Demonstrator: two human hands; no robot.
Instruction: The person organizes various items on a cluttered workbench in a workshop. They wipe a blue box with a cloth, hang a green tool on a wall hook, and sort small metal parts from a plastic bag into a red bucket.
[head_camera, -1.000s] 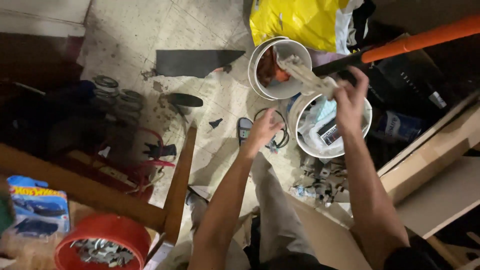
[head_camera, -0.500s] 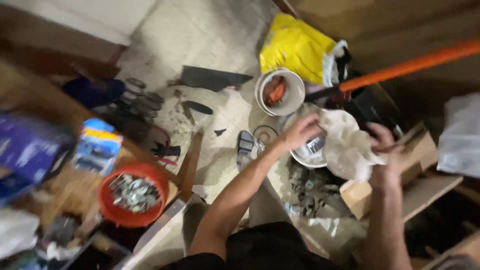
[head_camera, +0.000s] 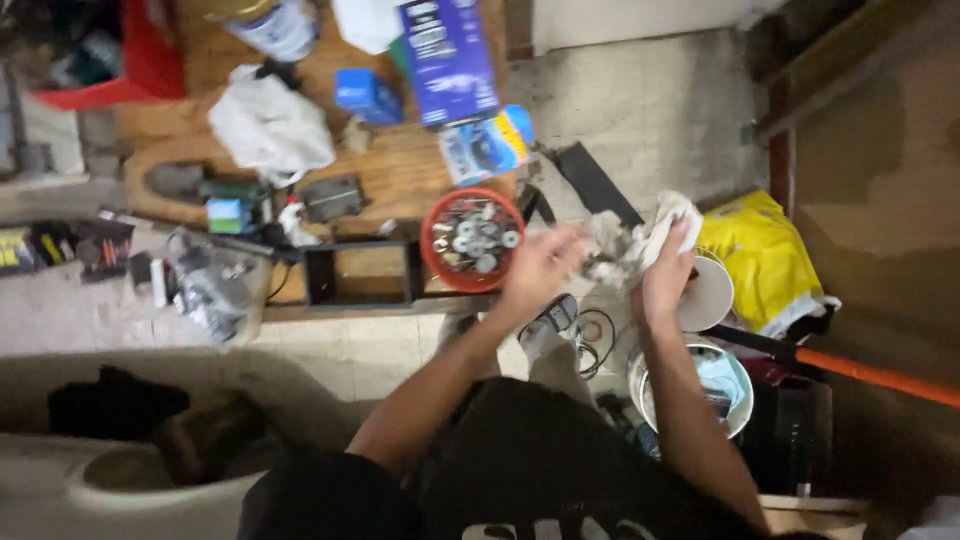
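— Both hands are sitting higher and further left than a moment ago, and the view is swinging round so the wooden bench with the red bowl (head_camera: 472, 240) is now filling the top of the picture.

— What are they holding?

— The right hand (head_camera: 664, 280) is closing around a crumpled whitish rag (head_camera: 640, 240), fingers wrapped over its upper edge. The left hand (head_camera: 541, 268) is coming in from the other side, fingers curled at the rag's ragged end; it is blurred, so I cannot tell whether it is really gripping or only touching.

— And where is that rag sitting?

— Up in the air between the two hands, just right of the red bowl full of small metal parts, and above the white bucket (head_camera: 706, 292).

— How far along does the work look?

— I'd judge it as midway. The rag is already out and bunched up, but nothing is being wiped or wrapped yet. The second bucket (head_camera: 738, 390) with blue stuff inside, the yellow bag (head_camera: 762, 262) and the orange handle (head_camera: 880, 378) are lying untouched on the floor.

— So the sorting is still ahead?

— Probably; the bench clutter is looking unhandled.
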